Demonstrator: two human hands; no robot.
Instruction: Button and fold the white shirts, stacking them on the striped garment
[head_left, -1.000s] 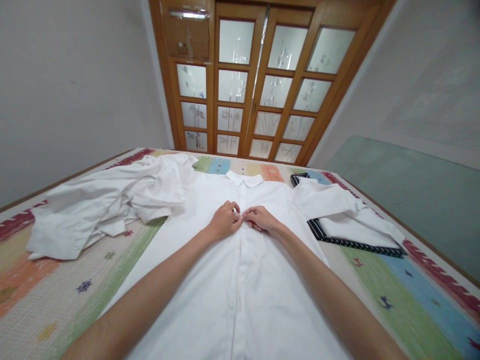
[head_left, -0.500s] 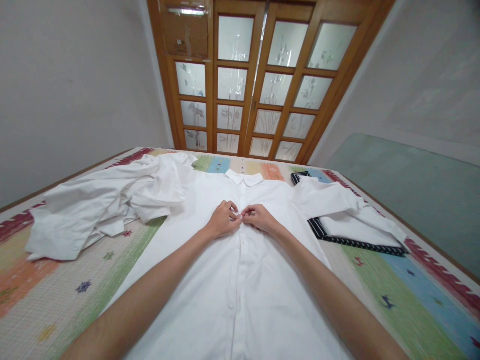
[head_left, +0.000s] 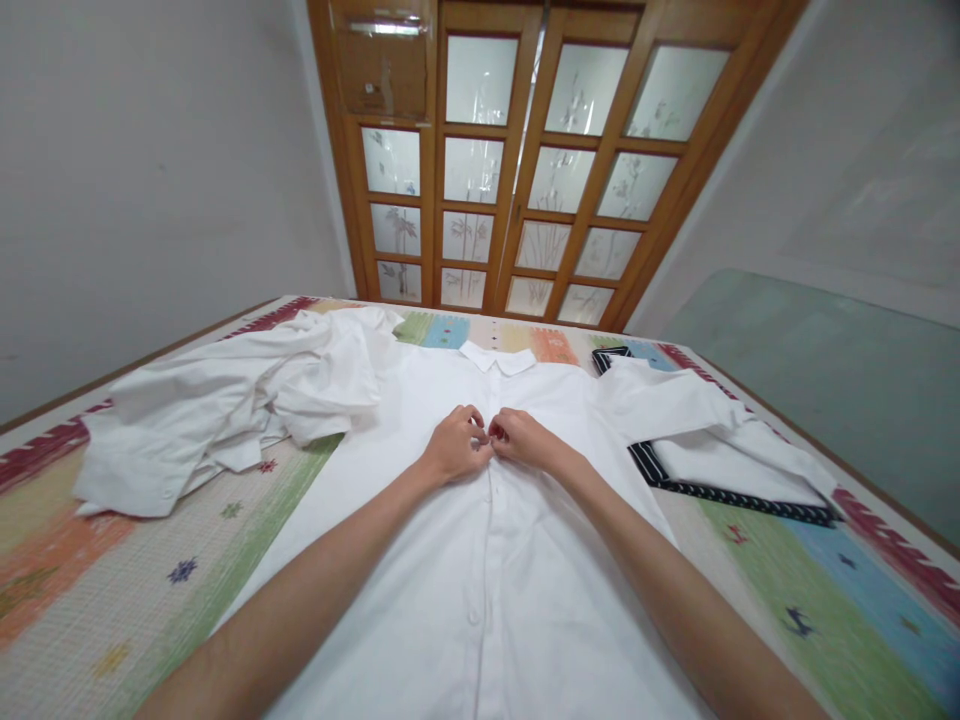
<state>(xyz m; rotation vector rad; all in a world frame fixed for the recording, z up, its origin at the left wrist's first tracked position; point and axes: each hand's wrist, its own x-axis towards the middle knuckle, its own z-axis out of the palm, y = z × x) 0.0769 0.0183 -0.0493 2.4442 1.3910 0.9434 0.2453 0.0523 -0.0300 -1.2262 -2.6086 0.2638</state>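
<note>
A white shirt point(head_left: 405, 590) lies spread front side up, its collar point(head_left: 498, 358) at the far end and its button front running toward me. My left hand point(head_left: 457, 445) pinches the shirt's front edge below the collar, fingers curled. Against it, my right hand point(head_left: 519, 437) pinches the same spot from the other side, and the fingertips of both hands nearly touch. The button or buttonhole between them is hidden by the fingers. Nearer to me, the front strip shows small buttons and lies slightly rumpled.
The left sleeve side is a crumpled white heap point(head_left: 225, 400). At right, a white sleeve point(head_left: 667, 400) lies over a black-trimmed white cloth point(head_left: 742, 470). A patterned, striped tablecloth point(head_left: 225, 560) covers the table. Wooden glazed doors point(head_left: 517, 200) stand beyond, and a greenish panel point(head_left: 810, 390) leans at right.
The whole view has shifted slightly, so things sit a little farther right. Both hands stay at the front edge, with fingers drawn in a bit closer together.
</note>
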